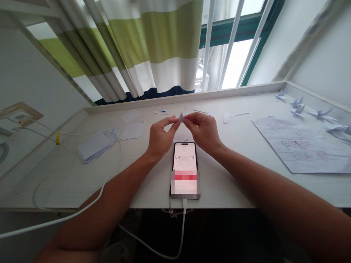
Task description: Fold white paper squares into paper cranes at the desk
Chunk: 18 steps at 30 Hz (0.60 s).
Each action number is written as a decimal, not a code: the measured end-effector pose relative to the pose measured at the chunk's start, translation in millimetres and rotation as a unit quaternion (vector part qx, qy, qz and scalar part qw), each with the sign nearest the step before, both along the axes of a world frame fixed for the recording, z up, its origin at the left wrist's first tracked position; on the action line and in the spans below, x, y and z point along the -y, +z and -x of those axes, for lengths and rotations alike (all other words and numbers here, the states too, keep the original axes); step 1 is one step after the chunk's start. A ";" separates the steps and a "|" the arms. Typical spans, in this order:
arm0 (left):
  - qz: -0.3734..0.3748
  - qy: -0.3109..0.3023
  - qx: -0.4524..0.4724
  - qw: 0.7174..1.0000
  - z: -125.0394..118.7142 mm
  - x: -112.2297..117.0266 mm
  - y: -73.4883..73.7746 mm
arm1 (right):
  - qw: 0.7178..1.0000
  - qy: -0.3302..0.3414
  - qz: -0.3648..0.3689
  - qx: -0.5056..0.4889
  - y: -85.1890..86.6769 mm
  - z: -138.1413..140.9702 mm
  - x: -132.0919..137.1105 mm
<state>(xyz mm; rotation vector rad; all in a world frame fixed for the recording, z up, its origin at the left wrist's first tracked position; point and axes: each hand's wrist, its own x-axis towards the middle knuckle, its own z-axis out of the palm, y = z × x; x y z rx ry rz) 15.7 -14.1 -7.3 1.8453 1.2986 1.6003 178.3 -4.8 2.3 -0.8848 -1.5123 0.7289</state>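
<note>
Pinching a small folded paper piece (181,117) with the fingertips of our left hand (160,137) and right hand (205,128), we grasp it from both sides, our grip closed on it over the worktop (233,160), just beyond the phone (185,151). A stack of white paper (94,147) lies to our left; paper cranes (298,109) stand near a printed sheet (296,146) to our right. Below the worktop's edge, we cannot tell whether a dim, rounded pale object (116,252) holds anything.
</note>
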 end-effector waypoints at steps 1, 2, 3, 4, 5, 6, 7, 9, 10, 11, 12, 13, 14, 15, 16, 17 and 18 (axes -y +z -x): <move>0.006 0.000 -0.002 1.000 -0.2 0.1 0.5 | 1.000 0.001 0.002 -0.012 -1.0 -0.2 -1.1; 0.008 0.000 -0.002 1.000 -0.3 -0.1 1.0 | 1.000 0.004 0.003 -0.025 -1.9 -0.4 -2.2; 0.006 -0.002 -0.001 1.000 -0.3 -0.5 1.4 | 0.999 0.008 0.003 -0.036 -2.7 -0.5 -3.0; 0.003 -0.005 0.005 1.000 -0.3 -1.1 1.6 | 0.999 0.012 0.002 -0.045 -3.4 -0.3 -3.6; 0.000 -0.008 0.015 1.000 -0.2 -1.8 1.5 | 0.999 0.017 -0.001 -0.051 -4.1 -0.1 -4.0; -0.002 -0.013 0.029 1.000 -0.1 -2.7 1.3 | 0.998 0.022 -0.003 -0.055 -4.7 0.3 -4.1; 0.001 -0.017 0.045 0.999 0.0 -3.5 1.0 | 0.998 0.026 -0.004 -0.060 -5.2 0.9 -4.1; 0.014 -0.025 0.077 0.997 0.3 -4.8 0.1 | 0.997 0.031 -0.002 -0.066 -6.4 1.9 -3.9; 0.022 -0.029 0.089 0.995 0.4 -5.2 -0.4 | 0.997 0.031 0.000 -0.066 -6.9 2.2 -3.8; 0.031 -0.033 0.096 0.994 0.5 -5.4 -0.7 | 0.998 0.030 0.002 -0.064 -7.4 2.4 -3.9; 0.041 -0.038 0.100 0.993 0.6 -5.4 -0.9 | 0.998 0.028 0.003 -0.060 -7.8 2.4 -4.0; 0.050 -0.045 0.100 0.993 0.6 -5.3 -1.0 | 0.998 0.027 0.003 -0.054 -8.0 2.1 -4.2; 0.058 -0.051 0.097 0.992 0.7 -5.0 -1.0 | 0.999 0.028 0.002 -0.046 -8.1 1.7 -4.5; 0.065 -0.056 0.093 0.992 0.8 -4.8 -0.9 | 0.999 0.030 -0.001 -0.037 -8.0 1.1 -4.7; 0.070 -0.059 0.088 0.992 1.0 -4.5 -0.8 | 0.999 0.032 -0.004 -0.027 -7.7 0.4 -4.9; 0.071 -0.061 0.084 0.992 1.1 -4.3 -0.6 | 0.999 0.035 -0.006 -0.019 -7.4 -0.3 -5.0; 0.069 -0.061 0.082 0.992 1.3 -4.2 -0.4 | 0.999 0.037 -0.008 -0.012 -6.9 -1.1 -4.9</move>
